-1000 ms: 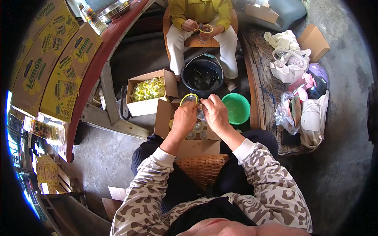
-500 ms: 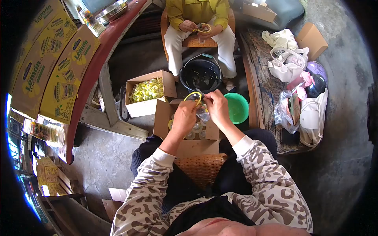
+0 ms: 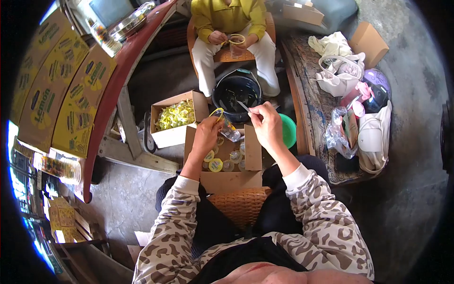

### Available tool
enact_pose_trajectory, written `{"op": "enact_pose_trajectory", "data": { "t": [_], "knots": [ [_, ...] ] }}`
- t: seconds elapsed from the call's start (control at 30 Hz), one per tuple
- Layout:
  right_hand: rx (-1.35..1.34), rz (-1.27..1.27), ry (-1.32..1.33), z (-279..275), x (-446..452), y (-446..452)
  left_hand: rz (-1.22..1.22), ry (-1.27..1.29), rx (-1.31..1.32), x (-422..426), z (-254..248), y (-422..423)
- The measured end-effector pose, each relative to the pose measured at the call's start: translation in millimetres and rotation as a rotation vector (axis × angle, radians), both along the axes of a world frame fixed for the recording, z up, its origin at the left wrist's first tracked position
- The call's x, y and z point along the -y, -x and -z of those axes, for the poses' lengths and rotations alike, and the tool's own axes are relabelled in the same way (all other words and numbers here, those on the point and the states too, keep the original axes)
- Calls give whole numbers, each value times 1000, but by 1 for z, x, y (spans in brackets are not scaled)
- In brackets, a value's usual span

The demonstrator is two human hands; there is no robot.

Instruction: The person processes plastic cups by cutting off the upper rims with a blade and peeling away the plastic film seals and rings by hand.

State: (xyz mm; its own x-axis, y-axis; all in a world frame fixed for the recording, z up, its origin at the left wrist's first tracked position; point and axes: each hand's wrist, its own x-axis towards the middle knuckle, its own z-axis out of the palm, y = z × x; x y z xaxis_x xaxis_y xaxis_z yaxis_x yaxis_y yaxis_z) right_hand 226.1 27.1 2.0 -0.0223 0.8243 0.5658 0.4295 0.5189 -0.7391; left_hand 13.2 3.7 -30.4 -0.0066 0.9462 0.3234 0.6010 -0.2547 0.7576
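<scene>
My left hand (image 3: 207, 136) is closed around a clear plastic cup (image 3: 230, 132) with a yellow rim, tilted on its side above an open cardboard box (image 3: 254, 150). Several clear cups, some with yellow lids (image 3: 215, 164), lie inside that box. To the right, my right hand (image 3: 267, 125) grips a small knife (image 3: 243, 106), its blade pointing up and left, apart from the cup. Its handle is hidden by my fingers.
A black bucket (image 3: 215, 100) stands ahead, beside a green basin (image 3: 289, 132). A carton (image 3: 169, 138) of yellow strips is on the left. Opposite sits a person (image 3: 231, 28) holding a yellow-rimmed cup. Lemon cartons (image 3: 82, 104) line the left table; bags (image 3: 376, 142) lie right.
My hands have moved apart. The knife has come away from the cup's rim, and the left hand has shifted left with the cup. The person opposite still handles a cup.
</scene>
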Motion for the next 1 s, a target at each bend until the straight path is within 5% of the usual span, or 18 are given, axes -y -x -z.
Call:
{"op": "enact_pose_trajectory", "data": {
  "t": [0.13, 0.27, 0.33, 0.4, 0.63, 0.8, 0.93, 1.0],
  "knots": [
    [8, 48, 20, -7, -7, -19, 38, -94, -85, -35, 26, 2],
    [-34, 83, 58, -8, -14, -32, 33, 156, -84, -98, 90, 15],
    [-51, 112, 37, -11, -17, -34, -28, 479, 637, -125, 95, 6],
    [-78, 154, 9, -10, -21, -35, 12, 480, 640, -157, 110, 3],
    [-216, 206, 35, -14, -34, -45, -109, 427, 1351, -230, 138, -26],
    [-227, 221, 67, -17, -37, -54, -124, 470, 1386, -236, 141, -45],
    [-250, 198, 69, -13, -37, -51, 11, 276, 959, -217, 129, -52],
    [-233, 188, 101, -12, -37, -47, -17, 405, 1159, -229, 124, -50]
  ]
}}
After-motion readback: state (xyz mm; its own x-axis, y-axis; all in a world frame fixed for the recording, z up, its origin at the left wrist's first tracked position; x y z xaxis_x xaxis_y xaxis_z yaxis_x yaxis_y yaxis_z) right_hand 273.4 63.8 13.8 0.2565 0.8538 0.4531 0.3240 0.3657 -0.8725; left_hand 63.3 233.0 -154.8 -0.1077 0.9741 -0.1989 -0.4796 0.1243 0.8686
